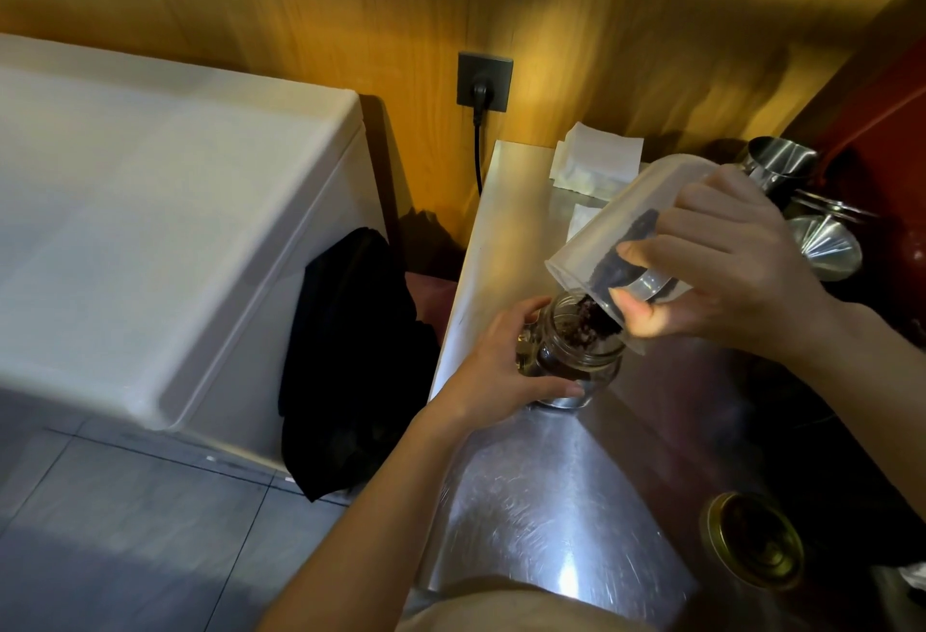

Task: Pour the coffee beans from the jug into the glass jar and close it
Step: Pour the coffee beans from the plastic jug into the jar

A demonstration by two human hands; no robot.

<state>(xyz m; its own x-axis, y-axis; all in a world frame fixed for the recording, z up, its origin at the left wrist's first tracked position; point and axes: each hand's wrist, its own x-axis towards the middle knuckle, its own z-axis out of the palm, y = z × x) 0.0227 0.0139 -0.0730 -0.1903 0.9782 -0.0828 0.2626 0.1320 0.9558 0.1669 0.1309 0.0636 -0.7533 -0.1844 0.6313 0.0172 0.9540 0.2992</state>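
A translucent plastic jug (616,225) is tipped steeply, its mouth down over the glass jar (576,355). My right hand (726,265) grips the jug from its right side. Dark coffee beans (589,323) slide along the jug's lower wall and drop into the jar's open mouth. The jar stands on the steel counter (551,481) and holds beans in its lower part. My left hand (501,366) wraps around the jar's left side and steadies it. A gold metal lid (756,538) lies upside down on the counter at the near right.
Steel cups and a funnel-like piece (801,210) stand at the back right. White folded papers (596,160) lie at the counter's far end. A white chest appliance (150,230) fills the left, with black cloth (351,361) hanging in the gap. A plugged wall socket (483,82) sits above.
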